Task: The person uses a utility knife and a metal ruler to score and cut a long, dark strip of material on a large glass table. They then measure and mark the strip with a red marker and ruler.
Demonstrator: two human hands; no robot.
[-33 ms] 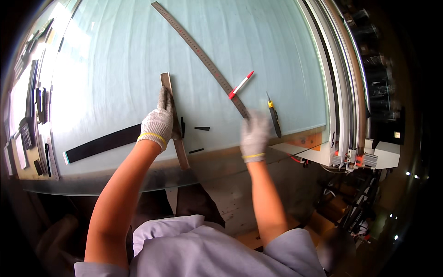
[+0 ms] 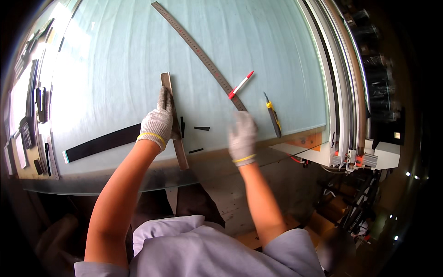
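My left hand, in a pale knitted glove with darkened fingers, holds down a narrow metal bar. Two of its fingers stretch along the bar toward the far end. The bar crosses the right end of a black strip, part of which my hand hides. My gloved right hand is smeared by motion at the near end of a long steel ruler; its fingers cannot be made out. To its right lies a yellow and black utility knife. A red and white marker rests across the ruler.
Several small black offcuts lie between my hands on the glass-topped table. A calculator and dark tools line the left side. Along the right edge runs a pale rail with a machine part at its near end.
My right hand has shifted left, away from the utility knife. The knife has turned slightly, its tip now further left. My left hand and the bar stay put.
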